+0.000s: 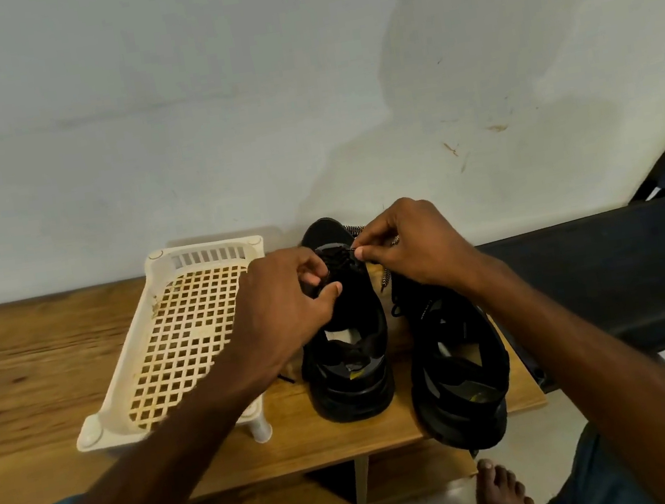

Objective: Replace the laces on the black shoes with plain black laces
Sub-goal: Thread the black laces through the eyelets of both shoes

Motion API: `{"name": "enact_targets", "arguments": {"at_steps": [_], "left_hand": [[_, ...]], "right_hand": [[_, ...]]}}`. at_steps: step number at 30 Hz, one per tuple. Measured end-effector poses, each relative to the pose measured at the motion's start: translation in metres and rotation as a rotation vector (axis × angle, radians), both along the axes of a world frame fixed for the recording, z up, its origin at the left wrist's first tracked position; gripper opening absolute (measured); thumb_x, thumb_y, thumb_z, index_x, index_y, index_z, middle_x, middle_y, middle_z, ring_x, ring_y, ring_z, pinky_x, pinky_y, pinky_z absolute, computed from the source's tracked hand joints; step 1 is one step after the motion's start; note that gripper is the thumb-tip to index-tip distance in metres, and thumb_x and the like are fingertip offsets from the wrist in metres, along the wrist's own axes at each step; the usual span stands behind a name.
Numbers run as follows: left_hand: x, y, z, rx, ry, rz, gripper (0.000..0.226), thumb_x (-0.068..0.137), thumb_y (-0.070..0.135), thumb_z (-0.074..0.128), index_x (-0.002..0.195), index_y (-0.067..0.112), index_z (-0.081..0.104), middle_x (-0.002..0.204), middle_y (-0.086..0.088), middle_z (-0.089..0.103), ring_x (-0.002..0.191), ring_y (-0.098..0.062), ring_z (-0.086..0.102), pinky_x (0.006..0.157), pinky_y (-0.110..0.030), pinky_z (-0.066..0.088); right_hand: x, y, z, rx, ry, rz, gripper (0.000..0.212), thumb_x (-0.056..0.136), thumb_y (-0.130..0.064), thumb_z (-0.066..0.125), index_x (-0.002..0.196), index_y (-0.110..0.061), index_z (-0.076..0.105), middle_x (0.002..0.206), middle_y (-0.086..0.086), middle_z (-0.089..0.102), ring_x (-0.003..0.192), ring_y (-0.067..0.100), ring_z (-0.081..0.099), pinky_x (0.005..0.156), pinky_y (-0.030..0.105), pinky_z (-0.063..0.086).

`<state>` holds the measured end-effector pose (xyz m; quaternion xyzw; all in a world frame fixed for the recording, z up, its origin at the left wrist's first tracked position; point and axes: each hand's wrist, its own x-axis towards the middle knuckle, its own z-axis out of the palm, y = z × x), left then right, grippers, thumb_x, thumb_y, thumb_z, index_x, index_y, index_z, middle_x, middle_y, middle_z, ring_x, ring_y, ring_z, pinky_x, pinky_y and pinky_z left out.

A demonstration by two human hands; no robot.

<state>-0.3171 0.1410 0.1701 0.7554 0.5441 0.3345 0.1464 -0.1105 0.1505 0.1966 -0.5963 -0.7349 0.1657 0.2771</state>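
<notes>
Both shoes sit on the wooden tabletop [36, 360], side by side. Their long axes run away from the person, with toes at the wall [173, 124] and heels toward the camera. The left shoe [351, 391] stands straight. The right shoe [460, 396] sits nearer, angled a bit, and its heel pokes past the tabletop's front edge.

They're chunky all-black trainers with thick soles, grey panels near the heel and a small yellow tab at the back. You can see pale insoles down the openings.

Both hands are up at the left shoe's lacing. The left hand [286, 297] is curled onto the shoe's upper by the eyelets. Whether it has lace or tongue is too dark to tell. The right hand [407, 245] pinches the end of the black lace [338, 261] between thumb and forefinger, just above the eyelets.

A speckled lace [385, 278] trails in the gap between the two shoes and shows again by the left shoe's toe.

Left of the shoes is a cream plastic tray [210, 255] on short legs. The wood shows through its grid floor, and the left forearm crosses over its near corner.
</notes>
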Motion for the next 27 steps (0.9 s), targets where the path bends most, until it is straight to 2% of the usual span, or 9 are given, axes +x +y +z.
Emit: {"name": "enact_targets", "arguments": {"at_steps": [3,6,8,12,17,19,23,27], "left_hand": [[0.005,-0.004,0.000,0.002,0.048,0.057,0.020,0.081,0.039,0.082,0.097,0.027,0.078,0.080,0.014,0.071,0.071,0.001,0.063,0.063,-0.006,0.035],[0.010,-0.007,0.000,0.034,0.134,0.095,0.024,0.086,0.039,0.075,0.106,0.026,0.079,0.094,0.008,0.077,0.083,-0.010,0.069,0.071,-0.018,0.045],[0.014,-0.008,0.001,0.043,0.176,0.138,0.021,0.087,0.038,0.073,0.101,0.025,0.080,0.092,0.004,0.076,0.081,-0.014,0.069,0.070,-0.025,0.047],[0.018,-0.008,0.000,0.016,0.220,0.208,0.018,0.088,0.037,0.073,0.086,0.019,0.077,0.080,0.002,0.072,0.068,-0.014,0.060,0.066,-0.027,0.041],[0.014,-0.006,0.002,-0.027,0.111,0.212,0.014,0.081,0.036,0.080,0.081,0.023,0.075,0.090,0.008,0.075,0.081,-0.011,0.068,0.068,-0.021,0.039],[0.010,-0.003,0.002,-0.060,0.067,0.188,0.014,0.079,0.036,0.082,0.082,0.024,0.075,0.088,0.009,0.075,0.077,-0.006,0.066,0.062,-0.015,0.037],[0.007,-0.001,0.000,-0.071,0.010,0.163,0.014,0.078,0.036,0.084,0.082,0.024,0.077,0.084,0.011,0.075,0.068,0.001,0.061,0.059,-0.009,0.033],[0.006,0.000,-0.003,-0.054,0.014,0.156,0.013,0.080,0.037,0.082,0.080,0.026,0.076,0.081,0.010,0.074,0.063,0.003,0.057,0.057,-0.011,0.034]], "right_hand": [[-0.003,-0.001,0.000,-0.020,0.013,-0.008,0.012,0.089,-0.021,0.079,0.100,-0.022,0.083,0.093,-0.006,0.079,0.083,0.003,0.071,0.080,0.019,0.057],[-0.003,-0.002,0.000,-0.023,0.028,-0.031,0.009,0.087,-0.022,0.081,0.096,-0.024,0.083,0.085,-0.009,0.078,0.076,0.002,0.071,0.073,0.017,0.057],[-0.002,-0.002,0.000,-0.019,0.027,-0.046,0.007,0.086,-0.023,0.082,0.093,-0.025,0.083,0.079,-0.009,0.077,0.072,0.003,0.070,0.068,0.016,0.055],[-0.004,-0.004,0.000,-0.027,0.018,-0.052,0.007,0.086,-0.023,0.082,0.092,-0.025,0.083,0.078,-0.009,0.076,0.070,0.003,0.069,0.067,0.016,0.054],[-0.011,-0.006,0.000,-0.044,0.023,-0.040,0.011,0.086,-0.022,0.082,0.097,-0.024,0.082,0.081,-0.007,0.076,0.072,0.003,0.070,0.067,0.013,0.053],[-0.012,-0.007,0.001,-0.040,0.040,-0.048,0.011,0.085,-0.022,0.083,0.096,-0.024,0.083,0.079,-0.007,0.076,0.070,0.004,0.069,0.065,0.011,0.053],[-0.016,-0.009,0.001,-0.046,0.065,-0.035,0.007,0.085,-0.022,0.082,0.092,-0.024,0.083,0.079,-0.009,0.077,0.072,0.001,0.069,0.062,0.006,0.051],[-0.025,-0.009,-0.003,-0.073,-0.003,-0.007,0.007,0.083,-0.021,0.082,0.088,-0.025,0.084,0.089,-0.010,0.077,0.086,0.002,0.069,0.069,0.006,0.048]]}}
